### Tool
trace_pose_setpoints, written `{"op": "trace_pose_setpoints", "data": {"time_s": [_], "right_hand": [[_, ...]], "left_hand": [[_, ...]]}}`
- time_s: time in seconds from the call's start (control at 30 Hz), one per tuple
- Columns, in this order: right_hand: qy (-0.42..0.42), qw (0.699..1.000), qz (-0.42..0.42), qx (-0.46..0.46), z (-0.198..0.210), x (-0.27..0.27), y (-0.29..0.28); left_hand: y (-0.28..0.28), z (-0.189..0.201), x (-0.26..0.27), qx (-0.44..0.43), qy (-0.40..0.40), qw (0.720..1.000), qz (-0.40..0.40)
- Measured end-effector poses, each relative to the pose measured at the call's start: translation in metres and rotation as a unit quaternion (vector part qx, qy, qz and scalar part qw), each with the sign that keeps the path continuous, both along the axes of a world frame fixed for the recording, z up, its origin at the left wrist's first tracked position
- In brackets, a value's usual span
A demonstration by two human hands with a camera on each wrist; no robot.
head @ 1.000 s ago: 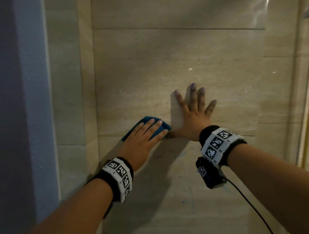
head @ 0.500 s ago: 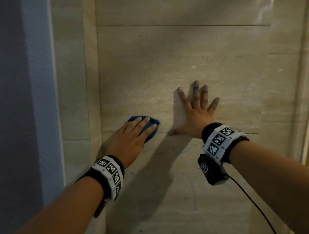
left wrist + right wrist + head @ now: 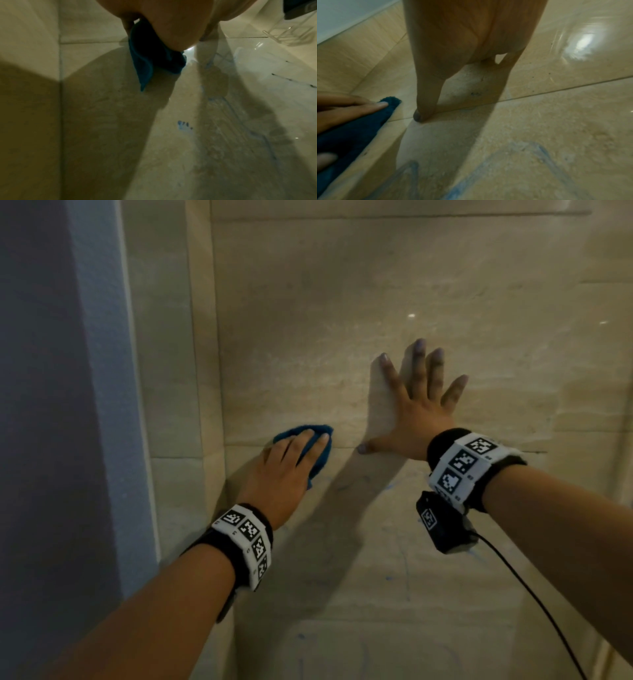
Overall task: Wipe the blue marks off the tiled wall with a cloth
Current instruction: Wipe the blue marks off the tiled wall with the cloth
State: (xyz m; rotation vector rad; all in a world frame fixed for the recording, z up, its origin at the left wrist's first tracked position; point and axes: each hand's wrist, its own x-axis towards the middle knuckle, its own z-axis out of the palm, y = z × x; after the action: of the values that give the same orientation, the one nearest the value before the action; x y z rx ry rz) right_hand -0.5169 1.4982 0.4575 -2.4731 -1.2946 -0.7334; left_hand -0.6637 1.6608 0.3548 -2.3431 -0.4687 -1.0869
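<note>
A blue cloth lies flat against the beige tiled wall under my left hand, whose straight fingers press it onto a horizontal grout line. The same cloth hangs folded below my palm in the left wrist view, and its edge shows beside my thumb in the right wrist view. My right hand rests flat on the wall with fingers spread, to the right of the cloth. Faint blue marks streak the tile below both hands, smeared marks and a small blot among them.
A grey-blue wall stands at the left, meeting the tiles at an inner corner. A black cable runs down from my right wrist camera. Clear glass or plastic shapes show at the upper right of the left wrist view.
My left hand has slid the cloth leftward along the grout line, away from my right thumb. My right hand has stayed flat on the wall.
</note>
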Motion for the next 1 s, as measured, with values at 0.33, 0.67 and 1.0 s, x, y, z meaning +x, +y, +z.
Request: {"op": "trace_pose_setpoints", "data": {"time_s": [0.33,0.67,1.0], "right_hand": [[-0.057,0.997,0.054,0.007,-0.077,-0.016,0.005],[0.007,1.000,0.028,-0.012,-0.091,-0.015,0.017],[0.022,0.999,0.035,-0.017,-0.090,-0.016,0.017]], "left_hand": [[-0.012,-0.005,0.005,-0.135,-0.043,0.989,0.044],[0.003,-0.064,0.003,0.018,-0.068,0.997,-0.010],[0.007,-0.041,0.009,-0.082,-0.161,0.983,-0.008]]}}
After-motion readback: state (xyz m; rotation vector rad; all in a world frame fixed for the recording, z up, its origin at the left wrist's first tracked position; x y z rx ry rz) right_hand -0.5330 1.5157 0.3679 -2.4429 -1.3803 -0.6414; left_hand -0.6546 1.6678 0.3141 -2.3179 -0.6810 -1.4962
